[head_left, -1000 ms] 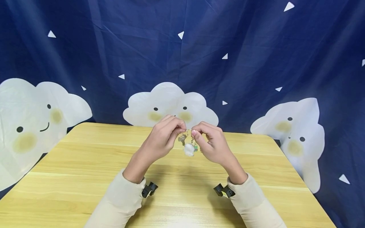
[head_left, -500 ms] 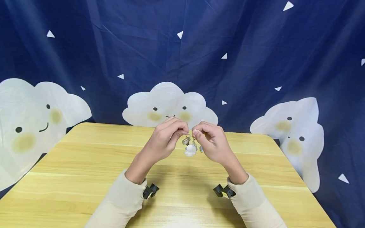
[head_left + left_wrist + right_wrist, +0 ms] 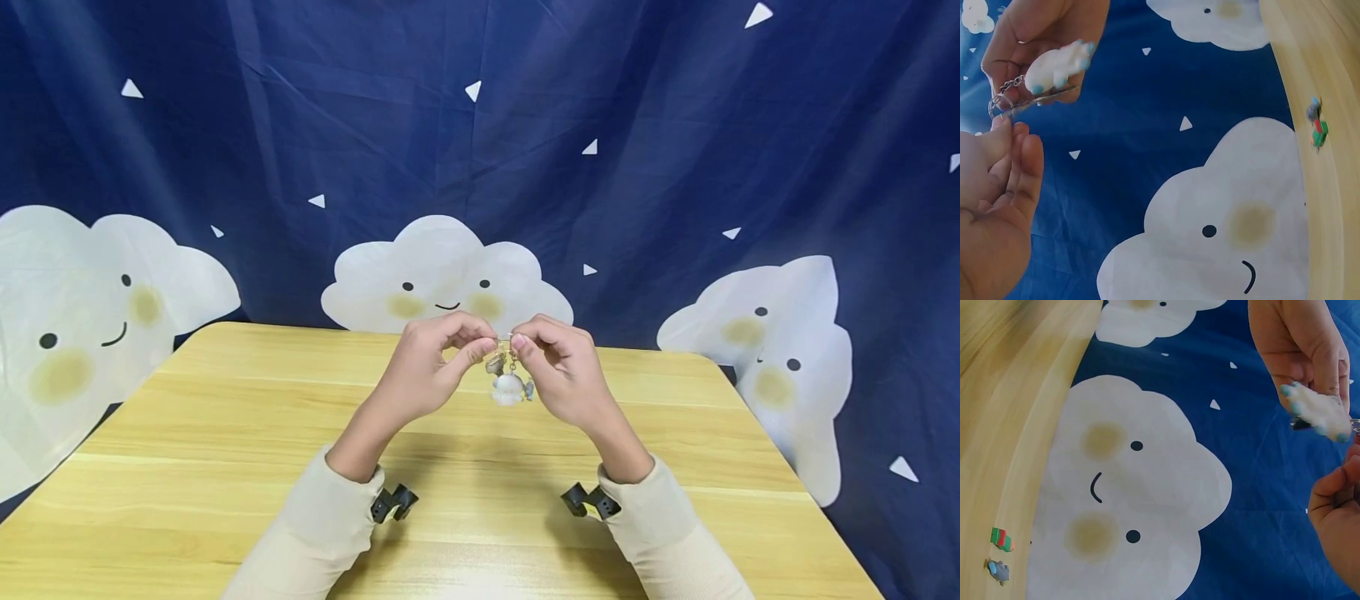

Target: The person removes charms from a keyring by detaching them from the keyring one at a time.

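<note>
In the head view my left hand (image 3: 423,367) and right hand (image 3: 564,367) meet above the table, fingertips almost together. Thumb and fingers of each pinch a metal key ring (image 3: 1000,107) from opposite sides. On the ring hang a key (image 3: 495,363) and, by a short chain (image 3: 1014,82), a white figure charm (image 3: 507,389) with light-blue tips. The left wrist view has my left hand close at lower left and the right hand above it. In the right wrist view the charm covers part of the left hand; the ring is partly cut off at the frame's edge.
Below the hands is a wood-grain table (image 3: 300,467). On it lie a small grey-blue trinket (image 3: 999,570) and a red-and-green one (image 3: 1002,539). A navy curtain (image 3: 375,125) with white clouds hangs behind the table. Black wrist cameras (image 3: 393,503) sit at the cuffs.
The hands stay joined at the ring. My left fingertips have shifted slightly right. Key and charm have swung a little right and turned; the charm shows a different side.
</note>
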Demonstrator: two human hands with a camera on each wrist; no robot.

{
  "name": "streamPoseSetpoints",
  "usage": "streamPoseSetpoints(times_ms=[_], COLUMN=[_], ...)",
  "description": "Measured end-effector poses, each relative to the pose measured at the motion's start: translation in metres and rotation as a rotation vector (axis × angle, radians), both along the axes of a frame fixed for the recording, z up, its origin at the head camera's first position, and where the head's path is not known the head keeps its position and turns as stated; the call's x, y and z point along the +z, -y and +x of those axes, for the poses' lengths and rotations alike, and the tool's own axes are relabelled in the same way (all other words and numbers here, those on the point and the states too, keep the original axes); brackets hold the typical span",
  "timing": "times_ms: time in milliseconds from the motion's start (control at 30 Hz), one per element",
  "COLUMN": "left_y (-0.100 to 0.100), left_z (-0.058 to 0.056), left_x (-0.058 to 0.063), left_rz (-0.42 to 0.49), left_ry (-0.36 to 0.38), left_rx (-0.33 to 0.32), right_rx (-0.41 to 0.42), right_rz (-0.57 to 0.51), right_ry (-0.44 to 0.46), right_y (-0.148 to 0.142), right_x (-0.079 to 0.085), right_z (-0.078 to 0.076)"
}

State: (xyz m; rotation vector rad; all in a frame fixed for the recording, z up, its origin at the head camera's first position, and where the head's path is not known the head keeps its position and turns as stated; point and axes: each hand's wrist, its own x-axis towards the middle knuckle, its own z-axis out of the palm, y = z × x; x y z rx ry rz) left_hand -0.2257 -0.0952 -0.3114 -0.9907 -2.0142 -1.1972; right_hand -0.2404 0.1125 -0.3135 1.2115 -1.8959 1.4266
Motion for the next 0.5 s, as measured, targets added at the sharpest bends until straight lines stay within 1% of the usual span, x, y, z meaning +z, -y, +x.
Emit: streamPoseSetpoints(times_ms=[67, 100, 200, 367, 433, 500], left_y=[-0.0003, -0.0006, -0.0015, -0.0033, -0.0041, -0.0049], left_z=[0.0008, 0.0011, 0.0013, 0.0007, 0.0005, 0.0008], left_x=[0.0006, 0.0007, 0.001, 0.0007, 0.0003, -0.0001], left_rz=[0.02, 0.029, 0.051, 0.083, 0.094, 0.103], left_ry=[0.021, 0.019, -0.013, -0.067, -0.078, -0.071], left_rx=[-0.01, -0.015, -0.024, -0.058, -0.077, -0.097], right_rx=[0.012, 0.015, 0.026, 0.053, 0.057, 0.053], right_rz=[-0.001, 0.001, -0.002, -0.012, -0.012, -0.011], right_ry=[-0.001, -0.004, -0.012, -0.015, -0.011, -0.008], right_y=[0.0001, 0.0002, 0.0007, 0.0021, 0.0027, 0.0029], right_x=[0.0005, 0.0006, 0.0004, 0.0002, 0.0002, 0.0], right_z=[0.0004, 0.0006, 0.0007, 0.0015, 0.0019, 0.0019])
